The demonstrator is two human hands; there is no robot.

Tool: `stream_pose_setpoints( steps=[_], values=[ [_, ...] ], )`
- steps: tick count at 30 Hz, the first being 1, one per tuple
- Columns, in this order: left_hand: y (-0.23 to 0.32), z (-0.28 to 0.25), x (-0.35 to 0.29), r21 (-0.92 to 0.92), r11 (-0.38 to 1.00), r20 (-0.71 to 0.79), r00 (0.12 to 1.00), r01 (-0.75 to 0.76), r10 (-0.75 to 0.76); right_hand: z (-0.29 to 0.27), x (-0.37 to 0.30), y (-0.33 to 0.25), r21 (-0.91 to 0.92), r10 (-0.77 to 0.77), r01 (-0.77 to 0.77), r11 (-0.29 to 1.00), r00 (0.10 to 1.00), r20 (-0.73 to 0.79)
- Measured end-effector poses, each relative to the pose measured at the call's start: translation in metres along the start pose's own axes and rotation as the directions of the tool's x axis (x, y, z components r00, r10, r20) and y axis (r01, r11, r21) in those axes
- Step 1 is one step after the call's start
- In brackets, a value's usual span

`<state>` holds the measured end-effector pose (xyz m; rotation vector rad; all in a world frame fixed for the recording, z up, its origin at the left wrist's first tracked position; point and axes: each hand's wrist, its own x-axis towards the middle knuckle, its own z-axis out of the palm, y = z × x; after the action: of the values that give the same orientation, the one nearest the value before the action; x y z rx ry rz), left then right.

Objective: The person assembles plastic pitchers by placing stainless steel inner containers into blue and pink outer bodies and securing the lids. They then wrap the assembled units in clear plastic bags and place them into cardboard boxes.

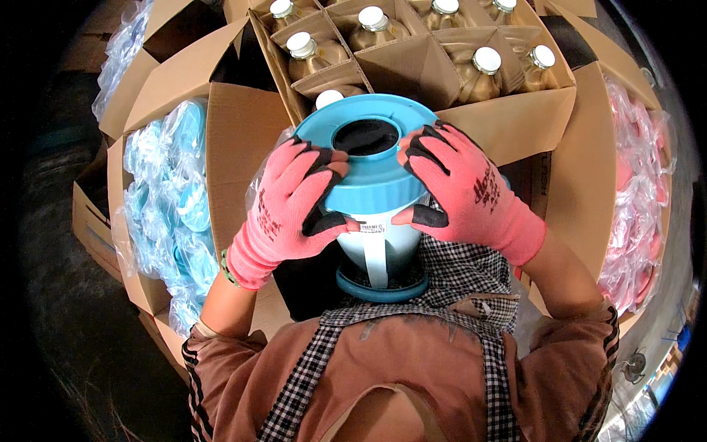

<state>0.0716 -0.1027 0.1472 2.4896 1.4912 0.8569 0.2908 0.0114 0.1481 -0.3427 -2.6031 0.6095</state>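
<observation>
Your pink-gloved left hand [289,210] and right hand [471,188] grasp the round blue plastic lid [368,173] atop the pale-blue plastic jug [401,243] between them. Apparent step: lid-fitting; next move likely needs even pressure.

Dark floor [92,331] lies at left, and a grey surface [670,300], perhaps concrete, curves at right.

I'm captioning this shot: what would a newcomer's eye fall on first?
Probably the round light-blue vessel at the centre, held by the pink-gloved left hand and right hand. Behind it, white-capped bottles stand in a divided brown cardboard box. Clear-wrapped blue items sit at left, pink ones at right.
</observation>
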Motion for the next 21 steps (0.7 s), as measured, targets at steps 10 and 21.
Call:
stream_pose_setpoints(
  steps=[10, 21],
  values=[
    [0.009, 0.000, 0.004, 0.055, 0.998, -0.028, 0.999, -0.018, 0.020, 0.001, 0.001, -0.013, -0.099, -0.028, 0.030, 0.995, 0.999, 0.017],
    [-0.017, 0.007, -0.001, -0.801, 0.488, -0.084, 0.741, 0.347, -0.666, 0.021, 0.015, 0.086, 0.918, 0.638, -0.287, 0.272, 0.768, 0.051]
  ],
)
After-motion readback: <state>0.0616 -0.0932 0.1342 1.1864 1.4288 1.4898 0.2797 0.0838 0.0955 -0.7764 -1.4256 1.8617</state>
